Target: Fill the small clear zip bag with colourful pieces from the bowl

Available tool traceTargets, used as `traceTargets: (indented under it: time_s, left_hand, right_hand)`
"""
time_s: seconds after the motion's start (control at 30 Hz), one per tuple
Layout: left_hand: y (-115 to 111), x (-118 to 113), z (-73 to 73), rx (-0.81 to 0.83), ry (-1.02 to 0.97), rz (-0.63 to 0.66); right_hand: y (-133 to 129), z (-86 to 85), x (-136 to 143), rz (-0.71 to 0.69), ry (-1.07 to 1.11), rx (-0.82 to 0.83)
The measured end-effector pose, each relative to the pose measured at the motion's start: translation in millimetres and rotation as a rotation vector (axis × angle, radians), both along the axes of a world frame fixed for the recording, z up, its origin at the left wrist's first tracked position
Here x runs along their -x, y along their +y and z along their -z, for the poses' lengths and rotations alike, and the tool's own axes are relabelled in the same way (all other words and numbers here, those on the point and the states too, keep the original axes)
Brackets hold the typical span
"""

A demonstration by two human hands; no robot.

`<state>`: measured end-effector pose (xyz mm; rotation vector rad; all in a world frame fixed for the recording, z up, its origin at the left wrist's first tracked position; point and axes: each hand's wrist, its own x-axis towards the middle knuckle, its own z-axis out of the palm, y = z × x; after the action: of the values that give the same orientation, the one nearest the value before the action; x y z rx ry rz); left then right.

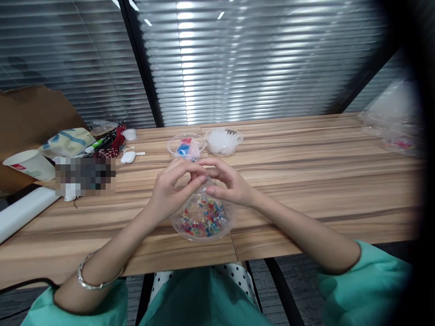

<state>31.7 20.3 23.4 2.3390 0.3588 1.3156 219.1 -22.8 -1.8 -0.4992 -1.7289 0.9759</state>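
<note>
Head camera view: my left grip [173,184] and right grip [228,184] come together over the far side of a clear plastic bowl [204,238], fingers curled inward and fingertips close to each other. I cannot tell whether either grip is pinching something small, since my own fingers hide the gap. Colourful little pieces [205,219] lie inside the bowl, which sits on the desk [306,181] near its front edge, right before me, probably for easy reach and a clear look down. Keeping both grips above it likely means that anything slipping would drop back among the pieces. Beyond my fingers, a round tub with red and blue packets [184,147] and a whitish-filled tub [222,142] stand side by side, seemingly placed there to leave my elbows room.
</note>
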Motion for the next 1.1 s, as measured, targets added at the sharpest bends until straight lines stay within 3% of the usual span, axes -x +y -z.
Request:
traceTargets:
  time_s: [0.1, 0.27, 0.6, 0.8, 0.97, 1.1]
  left_hand:
    - [-0.8, 0.6, 0.0, 0.073, -0.005, 0.014]
    - [-0.8, 0.7, -3.4, -0.011, 0.047, 0.033]
    - [0.2, 1.1, -3.0, 0.011, 0.025, 0.078]
    - [-1.0, 6.4, -2.5, 0.032, -0.152, 0.079]
    - [-4.3, 4.9, -7.0, 0.076, 0.351, 0.236]
    - [-6.1, 1.7, -11.2, 0.075, 0.748, 0.206]
  right_hand:
    - [-0.1, -0.9, -0.1, -0.006, -0.018, 0.011]
    - [-0.8, -3.1, -0.8, -0.003, -0.016, 0.022]
    - [-0.1, -0.8, 0.4, -0.020, 0.027, 0.007]
    - [-0.8, 0.2, 3.9, 0.119, 0.104, 0.064]
    - [-2.3, -3.2, 6.5, 0.250, 0.097, 0.080]
    - [-3.8, -4.6, 7.6, 0.244, 0.096, 0.096]
